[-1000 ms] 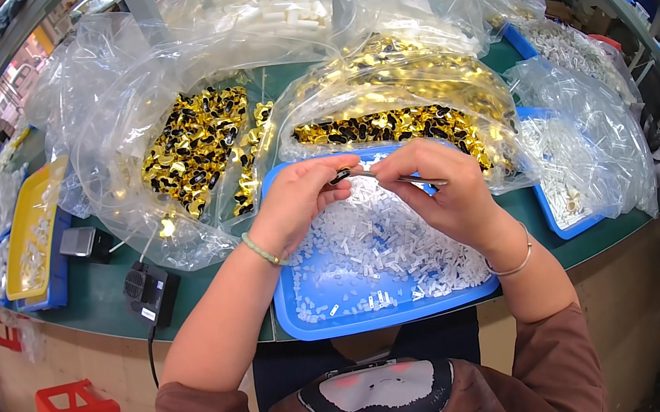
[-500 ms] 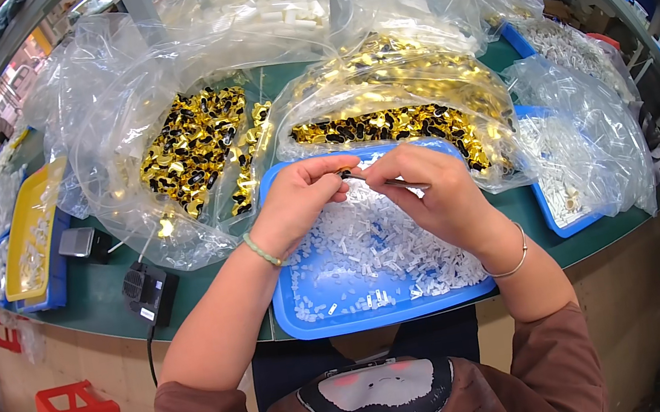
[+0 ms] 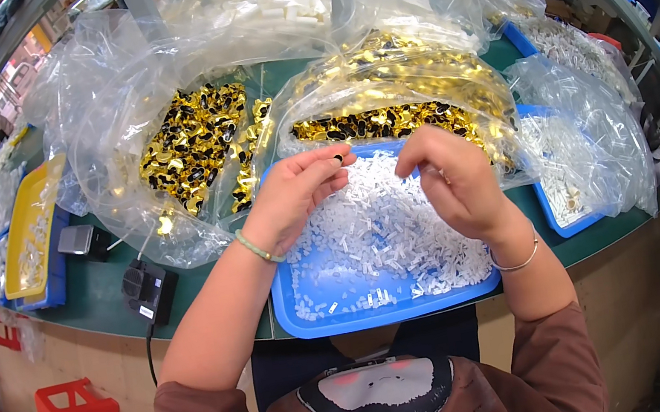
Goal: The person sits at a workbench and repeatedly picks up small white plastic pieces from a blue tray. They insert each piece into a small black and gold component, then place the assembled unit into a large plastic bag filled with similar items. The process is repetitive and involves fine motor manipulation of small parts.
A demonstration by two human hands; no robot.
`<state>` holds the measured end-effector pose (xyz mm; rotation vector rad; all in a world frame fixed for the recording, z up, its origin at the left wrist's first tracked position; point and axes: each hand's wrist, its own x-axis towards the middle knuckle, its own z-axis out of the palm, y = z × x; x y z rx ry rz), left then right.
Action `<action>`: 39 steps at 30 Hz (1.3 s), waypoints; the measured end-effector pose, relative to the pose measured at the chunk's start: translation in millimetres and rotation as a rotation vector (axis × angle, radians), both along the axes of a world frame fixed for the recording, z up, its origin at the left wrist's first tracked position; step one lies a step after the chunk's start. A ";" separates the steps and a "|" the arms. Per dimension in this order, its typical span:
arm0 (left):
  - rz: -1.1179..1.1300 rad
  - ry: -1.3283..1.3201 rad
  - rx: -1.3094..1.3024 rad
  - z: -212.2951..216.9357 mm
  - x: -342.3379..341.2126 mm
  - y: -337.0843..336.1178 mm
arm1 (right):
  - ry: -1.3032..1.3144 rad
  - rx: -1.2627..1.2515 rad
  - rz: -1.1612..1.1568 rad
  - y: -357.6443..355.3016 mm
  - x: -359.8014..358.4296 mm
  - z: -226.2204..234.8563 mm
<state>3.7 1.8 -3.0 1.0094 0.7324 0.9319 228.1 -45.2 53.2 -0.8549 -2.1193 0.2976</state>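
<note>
Pinching a small dark piece between thumb and fingertips, the left hand in the head view is clamped on that one piece, at the far left corner of the blue tray. The right hand hovers over the tray's right side, apart from the left, its forefinger and thumb bent with a gap between their tips; whether anything is tucked in its palm, I cannot tell. Beneath both lie loose white pieces, heaped toward the far and right sides and sparser at the near left. Beyond the tray, gold-and-black pieces lie among clear plastic on the green surface.

For something this small, a light fingertip pinch seems right, gripping only the margin so that one face stays in sight. Squeezing harder could tip or flick it away, and a slip here might drop it among the white pieces. Steadying the left wrist before any fine adjustment should help, as should turning the piece toward the eyes first. The right hand would do best to come in from the side, fingertips leading, so its knuckles do not block the view.
</note>
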 end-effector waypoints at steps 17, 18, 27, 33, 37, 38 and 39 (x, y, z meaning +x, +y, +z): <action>-0.177 -0.169 0.047 2.5 0.7 2.1 | -0.624 -0.160 0.099 -1.9 -9.9 -29.5; -0.177 -0.151 0.035 0.7 -1.2 3.8 | -0.515 -0.203 0.128 0.2 -8.5 -27.8; -0.222 -0.095 0.042 5.4 -1.4 -0.3 | 0.010 -0.644 0.114 14.5 0.1 -22.5; -0.224 -0.103 0.050 4.3 -2.3 -1.5 | 0.062 -0.600 0.024 13.9 -0.7 -16.1; -0.243 -0.120 0.079 4.5 0.1 -2.3 | 0.199 -0.583 -0.023 18.1 0.5 -19.1; -0.252 -0.113 0.079 4.7 0.7 -2.8 | 0.215 -0.561 -0.022 20.7 2.0 -22.6; -0.260 -0.106 0.078 5.4 1.1 -3.4 | 0.230 -0.539 -0.021 21.8 3.1 -24.4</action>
